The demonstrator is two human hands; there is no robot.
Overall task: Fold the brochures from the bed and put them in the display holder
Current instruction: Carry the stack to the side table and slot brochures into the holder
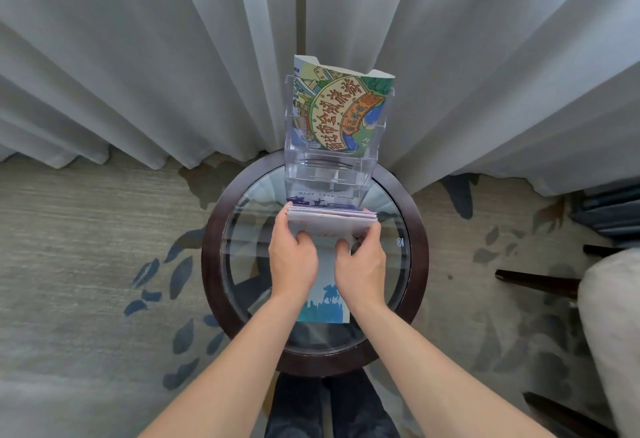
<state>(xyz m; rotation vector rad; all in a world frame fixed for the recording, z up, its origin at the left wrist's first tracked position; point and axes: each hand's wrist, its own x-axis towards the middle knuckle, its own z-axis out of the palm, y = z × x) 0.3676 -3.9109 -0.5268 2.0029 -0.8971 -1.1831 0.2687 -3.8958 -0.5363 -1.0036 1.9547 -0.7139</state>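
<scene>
Hands, left hand point(293, 261) and right hand point(360, 264), grip a folded brochure point(330, 222) before the acrylic display holder point(363, 174) on the round glass table point(415, 247).

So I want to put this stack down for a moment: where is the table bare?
Bare glass lies left of the left hand and right of the right hand, out to the round glass table's dark wooden rim. The far edge is crowded by the clear acrylic display holder; a blue-printed brochure fills the middle.
</scene>
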